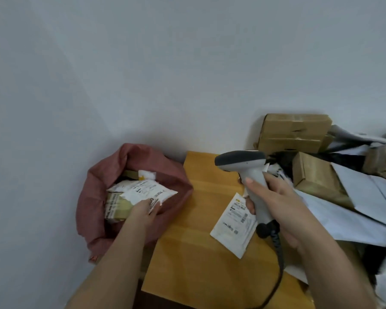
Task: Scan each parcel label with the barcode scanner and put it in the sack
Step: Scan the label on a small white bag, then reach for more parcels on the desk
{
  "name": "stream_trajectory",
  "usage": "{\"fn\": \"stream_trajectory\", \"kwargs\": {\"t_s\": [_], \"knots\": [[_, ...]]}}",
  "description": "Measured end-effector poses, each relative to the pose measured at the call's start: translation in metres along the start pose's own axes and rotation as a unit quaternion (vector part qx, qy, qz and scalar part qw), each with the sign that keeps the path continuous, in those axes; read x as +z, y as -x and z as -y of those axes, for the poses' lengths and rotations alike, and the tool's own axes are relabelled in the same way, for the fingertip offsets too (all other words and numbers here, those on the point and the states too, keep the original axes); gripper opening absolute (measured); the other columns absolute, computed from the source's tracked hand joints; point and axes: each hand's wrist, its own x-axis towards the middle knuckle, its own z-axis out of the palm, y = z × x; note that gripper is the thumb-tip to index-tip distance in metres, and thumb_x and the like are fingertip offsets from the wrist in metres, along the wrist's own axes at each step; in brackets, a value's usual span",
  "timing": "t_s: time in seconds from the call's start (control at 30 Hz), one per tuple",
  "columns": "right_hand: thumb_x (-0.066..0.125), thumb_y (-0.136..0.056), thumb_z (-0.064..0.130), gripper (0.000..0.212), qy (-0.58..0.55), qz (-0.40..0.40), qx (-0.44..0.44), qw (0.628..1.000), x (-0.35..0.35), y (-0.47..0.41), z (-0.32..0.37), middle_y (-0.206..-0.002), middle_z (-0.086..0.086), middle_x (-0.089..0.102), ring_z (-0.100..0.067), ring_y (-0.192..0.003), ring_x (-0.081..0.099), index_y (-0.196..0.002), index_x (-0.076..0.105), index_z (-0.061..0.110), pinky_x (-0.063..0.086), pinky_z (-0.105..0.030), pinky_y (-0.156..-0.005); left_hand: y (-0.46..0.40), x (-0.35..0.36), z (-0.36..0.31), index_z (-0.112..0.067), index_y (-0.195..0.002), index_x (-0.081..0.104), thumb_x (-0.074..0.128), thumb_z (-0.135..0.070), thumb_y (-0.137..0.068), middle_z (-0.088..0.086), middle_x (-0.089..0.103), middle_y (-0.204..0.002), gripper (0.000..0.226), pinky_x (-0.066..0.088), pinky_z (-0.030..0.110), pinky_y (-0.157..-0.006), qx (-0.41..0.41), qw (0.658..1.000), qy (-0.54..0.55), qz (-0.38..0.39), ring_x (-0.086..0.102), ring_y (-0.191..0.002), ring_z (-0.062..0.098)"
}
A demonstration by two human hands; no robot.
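Forearms: mine, both bare, entering from the bottom edge, nearest the lens.

Right hand [276, 197]: wrapped round the handle of the barcode scanner [250, 175], thumb laid along the near side of the grip, fingertips showing on the far side. Scanner grey-white with a dark head, held upright, head pointing left over the table. A black coiled cable [276, 259] leaves the base of the handle and runs down off the bottom edge.

White parcel [233, 226]: flat mailer, printed label facing up, lying on the yellow table [187, 253] just below and left of the scanner handle; its upper right corner is under my right fingers. Whether they touch it, I cannot tell.

Left hand [143, 214]: reached into the mouth of the red sack [98, 175], fingers curled on the near edge of a white labelled parcel [140, 190], which lies on top of the sack's contents. A tan parcel [116, 208] sits beneath it, beside my knuckles.

Sack: standing open on the floor against the wall, touching the table's left edge.

Right of the table: a heap of cardboard boxes [294, 132] and white mailers [354, 208], well apart from my left hand.
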Motion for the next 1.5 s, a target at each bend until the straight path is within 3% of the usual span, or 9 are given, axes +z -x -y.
{"fn": "stream_trajectory", "kwargs": {"t_s": [0.2,0.5,0.83,0.93,1.07,1.23,1.33,1.4,1.5], "knots": [[0.059,-0.098,0.034,0.032,-0.001,-0.035,0.017,0.999,0.014,-0.016,-0.003,-0.078,-0.012,0.05,-0.017,-0.063,0.054,-0.114,0.06,0.007,0.044,-0.039,-0.067,-0.04,-0.003,-0.05,-0.017,-0.153,0.029,0.049,-0.045,-0.1,0.014,0.027,-0.158,0.064,0.035,0.047,-0.113,0.023,0.993,0.111,0.031,0.029,-0.144,0.032],[0.06,-0.096,0.033,0.021,-0.045,-0.125,0.016,0.991,-0.015,-0.019,0.005,-0.067,-0.003,0.06,-0.012,-0.057,0.056,-0.106,0.066,0.016,0.048,-0.021,-0.051,-0.035,0.075,-0.032,-0.008,-0.139,0.044,0.057,-0.018,-0.096,0.015,0.052,-0.131,0.046,0.053,0.038,-0.085,-0.003,0.998,0.002,0.055,0.059,-0.105,0.03],[0.065,-0.094,0.037,0.018,-0.106,-0.345,-0.017,0.933,-0.13,0.041,0.01,-0.089,0.003,0.071,-0.011,-0.06,0.061,-0.102,0.071,0.022,0.049,-0.032,-0.059,0.048,0.25,-0.01,-0.013,-0.129,0.045,0.06,-0.017,-0.093,0.01,0.061,-0.107,0.039,0.055,0.03,-0.069,0.134,0.937,-0.216,0.238,0.064,-0.086,0.025],[0.066,-0.094,0.035,0.017,-0.126,-0.394,-0.032,0.91,-0.166,0.062,0.008,-0.097,0.002,0.072,-0.01,-0.059,0.061,-0.104,0.069,0.022,0.051,-0.028,-0.056,0.089,0.29,0.011,-0.02,-0.124,0.051,0.065,-0.026,-0.091,0.005,0.062,-0.112,0.036,0.054,0.024,-0.071,0.235,0.861,-0.332,0.303,0.064,-0.089,0.015],[0.066,-0.094,0.033,0.014,-0.156,-0.427,-0.046,0.889,-0.212,0.082,0.001,-0.086,0.001,0.07,-0.01,-0.058,0.062,-0.099,0.069,0.02,0.051,-0.03,-0.06,0.143,0.33,0.044,-0.032,-0.128,0.051,0.076,-0.04,-0.081,-0.009,0.057,-0.123,0.053,0.046,0.014,-0.074,0.361,0.683,-0.477,0.42,0.054,-0.105,0.003],[0.065,-0.095,0.033,0.023,-0.166,-0.398,-0.041,0.901,-0.274,0.101,-0.005,-0.079,-0.006,0.06,-0.012,-0.056,0.059,-0.104,0.067,0.012,0.05,-0.03,-0.053,0.189,0.374,0.1,-0.038,-0.151,0.023,0.081,-0.05,-0.073,-0.01,0.019,-0.159,0.097,0.023,0.043,-0.118,0.41,0.429,-0.653,0.472,0.016,-0.146,0.017],[0.064,-0.096,0.032,0.021,-0.166,-0.382,-0.047,0.908,-0.317,0.116,-0.007,-0.075,-0.004,0.057,-0.01,-0.051,0.057,-0.101,0.067,0.012,0.047,-0.024,-0.045,0.206,0.4,0.135,-0.041,-0.153,0.008,0.082,-0.05,-0.072,-0.006,-0.001,-0.164,0.11,0.002,0.058,-0.119,0.407,0.31,-0.759,0.402,-0.004,-0.15,0.025],[0.063,-0.096,0.032,0.019,-0.155,-0.378,-0.054,0.911,-0.344,0.124,-0.009,-0.074,-0.002,0.059,-0.01,-0.051,0.056,-0.1,0.068,0.014,0.046,-0.024,-0.045,0.214,0.415,0.156,-0.041,-0.154,0.005,0.081,-0.042,-0.076,-0.003,-0.002,-0.164,0.109,-0.002,0.061,-0.116,0.407,0.261,-0.799,0.356,-0.003,-0.15,0.03],[0.063,-0.097,0.031,0.015,-0.158,-0.369,-0.056,0.914,-0.38,0.132,-0.009,-0.081,-0.004,0.062,-0.011,-0.054,0.055,-0.098,0.068,0.016,0.044,-0.03,-0.05,0.226,0.43,0.172,-0.035,-0.154,0.015,0.07,-0.025,-0.087,0.002,0.013,-0.162,0.087,0.012,0.057,-0.118,0.409,0.259,-0.814,0.319,0.014,-0.146,0.034]]}}
